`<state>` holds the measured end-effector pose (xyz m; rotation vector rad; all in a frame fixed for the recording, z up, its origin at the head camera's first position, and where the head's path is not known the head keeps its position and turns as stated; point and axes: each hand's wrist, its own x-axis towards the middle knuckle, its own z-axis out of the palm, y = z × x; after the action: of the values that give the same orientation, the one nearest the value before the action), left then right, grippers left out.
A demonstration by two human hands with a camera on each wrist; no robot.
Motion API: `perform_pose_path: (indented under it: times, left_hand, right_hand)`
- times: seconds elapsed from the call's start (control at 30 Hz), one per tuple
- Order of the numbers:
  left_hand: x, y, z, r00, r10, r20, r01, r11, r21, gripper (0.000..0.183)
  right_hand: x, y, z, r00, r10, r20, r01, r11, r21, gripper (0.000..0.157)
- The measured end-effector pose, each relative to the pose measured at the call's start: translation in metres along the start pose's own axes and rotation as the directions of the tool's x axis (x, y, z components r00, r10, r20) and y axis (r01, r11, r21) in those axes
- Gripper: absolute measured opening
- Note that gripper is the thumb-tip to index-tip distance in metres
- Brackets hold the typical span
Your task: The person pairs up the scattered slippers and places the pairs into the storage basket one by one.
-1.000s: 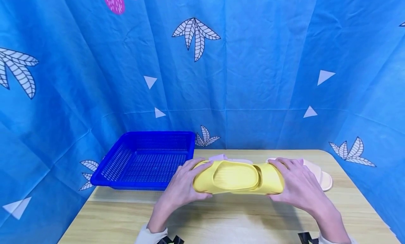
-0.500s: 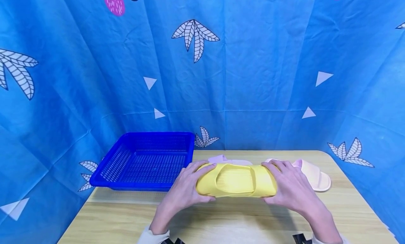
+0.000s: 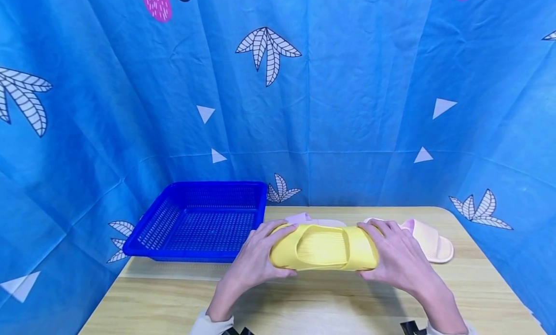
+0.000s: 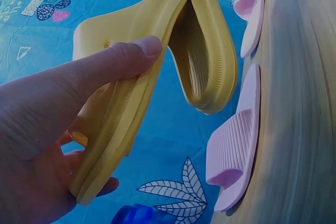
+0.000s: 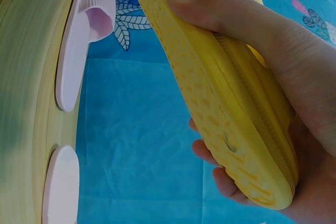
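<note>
Right hand [image 3: 397, 255] and left hand [image 3: 256, 258] had come nearer each other since a second earlier, the yellow slippers [image 3: 321, 248] between them overlapping further. Fingers and thumbs were clamped on the pair's opposite ends, above the wooden table [image 3: 173, 301], with pale pink slippers [image 3: 425, 238] lying behind and a blue basket [image 3: 187, 254] to the left.

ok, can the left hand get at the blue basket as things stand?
Probably yes: the blue basket sits close by the left hand, with nothing visible between them. But that hand grips a yellow slipper, so grasping the basket would likely mean letting go.
</note>
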<state>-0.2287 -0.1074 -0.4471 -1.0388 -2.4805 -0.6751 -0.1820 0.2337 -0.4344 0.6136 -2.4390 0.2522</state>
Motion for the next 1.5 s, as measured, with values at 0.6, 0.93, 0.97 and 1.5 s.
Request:
perform_pose_path:
  times: [0.6, 0.93, 0.97, 1.5]
  left_hand:
    - [0.002, 0.001, 0.001, 0.999, 0.020, -0.043, -0.023, 0.996, -0.081, 0.100]
    - [0.003, 0.002, 0.001, 0.998, 0.039, -0.056, -0.044, 0.994, -0.096, 0.101]
    - [0.003, 0.001, 0.001, 0.997, 0.041, -0.060, -0.047, 0.995, -0.093, 0.100]
    - [0.005, 0.006, 0.002, 0.996, 0.051, -0.073, -0.060, 0.991, -0.117, 0.101]
  right_hand:
    - [0.002, -0.003, -0.001, 1.000, 0.021, -0.006, -0.020, 0.999, 0.043, 0.101]
    - [0.005, -0.007, 0.000, 1.000, 0.022, -0.019, -0.020, 0.997, 0.073, 0.100]
    - [0.005, -0.008, 0.000, 1.000, 0.022, -0.018, -0.020, 0.997, 0.073, 0.100]
    - [0.007, -0.015, 0.005, 1.000, 0.020, -0.009, -0.019, 0.996, 0.082, 0.104]
